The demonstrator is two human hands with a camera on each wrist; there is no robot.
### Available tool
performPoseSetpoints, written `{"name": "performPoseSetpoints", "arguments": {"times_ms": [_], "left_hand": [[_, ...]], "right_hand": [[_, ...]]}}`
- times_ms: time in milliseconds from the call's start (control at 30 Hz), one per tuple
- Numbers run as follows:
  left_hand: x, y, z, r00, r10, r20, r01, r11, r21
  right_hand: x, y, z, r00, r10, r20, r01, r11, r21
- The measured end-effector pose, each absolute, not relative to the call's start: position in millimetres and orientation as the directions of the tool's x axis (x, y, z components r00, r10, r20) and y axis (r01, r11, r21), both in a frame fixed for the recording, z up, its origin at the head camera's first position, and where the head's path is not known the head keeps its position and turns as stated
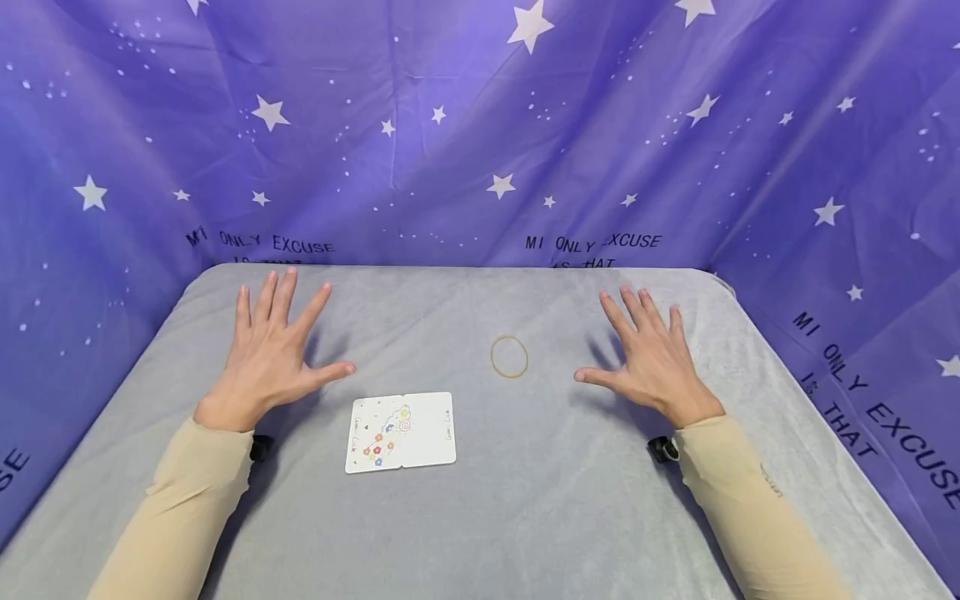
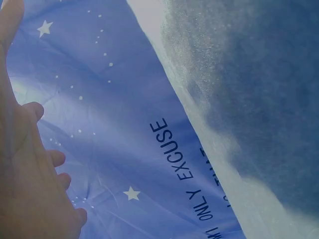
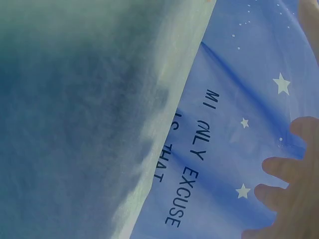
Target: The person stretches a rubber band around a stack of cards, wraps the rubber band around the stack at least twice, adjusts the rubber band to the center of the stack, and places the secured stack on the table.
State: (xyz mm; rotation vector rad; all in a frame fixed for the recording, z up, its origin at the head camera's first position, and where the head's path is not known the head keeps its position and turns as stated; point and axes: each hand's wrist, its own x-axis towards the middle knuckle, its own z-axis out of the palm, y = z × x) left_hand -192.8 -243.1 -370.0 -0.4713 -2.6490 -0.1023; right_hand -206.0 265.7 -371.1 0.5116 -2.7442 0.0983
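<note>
Tan round band (image 1: 510, 377) lies nearer grey cloth-covered counter's (image 1: 517, 517) far edge than white rectangular card (image 1: 405, 433). Left hand (image 1: 268, 357), right hand (image 1: 651, 360): spread wide.

We count two hands (image 1: 266, 358) (image 1: 656, 362), two sleeves (image 1: 187, 492) (image 1: 750, 500), two wrist cameras (image 1: 262, 448) (image 1: 662, 450), one flowered card (image 1: 401, 433), one rubber band (image 1: 510, 377) and one table (image 1: 540, 500).

The bench (image 1: 525, 517) has a grey cloth (image 1: 750, 367) on it, and its far corners are round. A white card (image 1: 427, 429) lies flat at 9 o'clock from the middle, with little bright flowers (image 1: 377, 450) on its 9 o'clock half. A thin yellow-brown ring (image 1: 512, 377) lies at 2 o'clock from the card, not touching it.
</note>
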Motion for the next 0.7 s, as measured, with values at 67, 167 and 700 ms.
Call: {"name": "performPoseSetpoints", "arguments": {"times_ms": [67,167,700], "left_hand": [[-192,-243,-370,-0.844,0.313,0.435,0.345,0.939,-0.005],[-192,-243,-371,-0.847,0.317,0.426,0.348,0.937,-0.004],[-190,-232,-366,-0.839,0.358,0.41,0.422,0.904,0.073]], "right_hand": [[-206,265,-372,-0.869,-0.346,0.355,-0.373,0.928,-0.009],[-206,264,-372,-0.859,-0.358,0.367,-0.388,0.921,-0.01],[-205,258,-372,-0.818,-0.408,0.405,-0.46,0.887,-0.035]]}}
